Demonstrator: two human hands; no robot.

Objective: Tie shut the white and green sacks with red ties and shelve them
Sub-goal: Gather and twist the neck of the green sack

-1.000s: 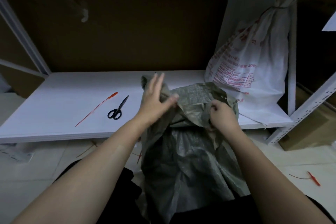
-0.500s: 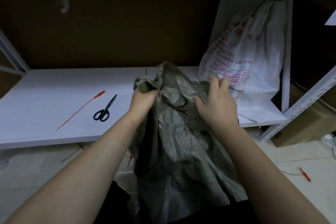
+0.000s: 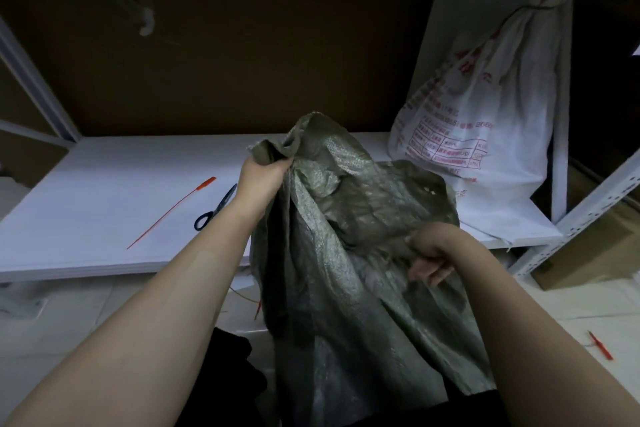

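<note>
Judging from the head view, the task looks about half done. The white sack [image 3: 485, 135] stands on the shelf [image 3: 86, 218], beyond and to the right of the right hand's fingers [image 3: 426, 270]. Its neck is cinched by a band whose colour is too dim to tell. The green sack [image 3: 346, 288] is not yet tied: it is held up in front of the shelf between both hands, its mouth crumpled and loose. The left hand [image 3: 263, 173] has its fingers [image 3: 277, 163] clamped on a bunched fold at the top of the mouth. The right hand [image 3: 429, 253] curls tight on the fabric lower down. A red tie [image 3: 173, 210] lies unused on the shelf to the left of the left fingers, with scissors [image 3: 216, 203] just beside it. Probably left to do: gather the neck, bind it and shelve the sack.
</note>
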